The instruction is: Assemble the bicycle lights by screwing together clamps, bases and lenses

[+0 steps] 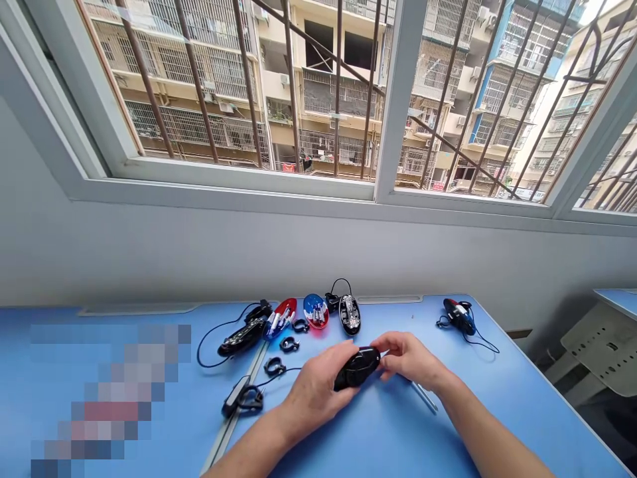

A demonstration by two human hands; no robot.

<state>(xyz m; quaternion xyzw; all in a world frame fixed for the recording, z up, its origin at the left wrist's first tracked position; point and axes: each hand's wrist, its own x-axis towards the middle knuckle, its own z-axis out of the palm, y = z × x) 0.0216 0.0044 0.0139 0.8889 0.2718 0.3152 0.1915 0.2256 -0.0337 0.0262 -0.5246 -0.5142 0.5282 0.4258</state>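
Note:
My left hand [322, 382] is wrapped round a glossy black oval device [357, 368], held above the blue table. The fingers of my right hand [404, 358] are pinched together at the device's right end; anything small between them is hidden. A thin black cable [279, 377] runs from near my left hand to a small black box [235, 397] beside a black ring clamp [250, 398]. Under my right wrist a metal screwdriver shaft [424, 397] lies on the table.
Red-blue shells [281, 318], a blue-red shell [316, 311], an opened black housing [350, 315] and a black device [242, 336] lie toward the wall. Black clamps [289, 344] sit nearer. Another red-blue device [459, 316] is at the right. A pixelated patch covers the left table [199, 431].

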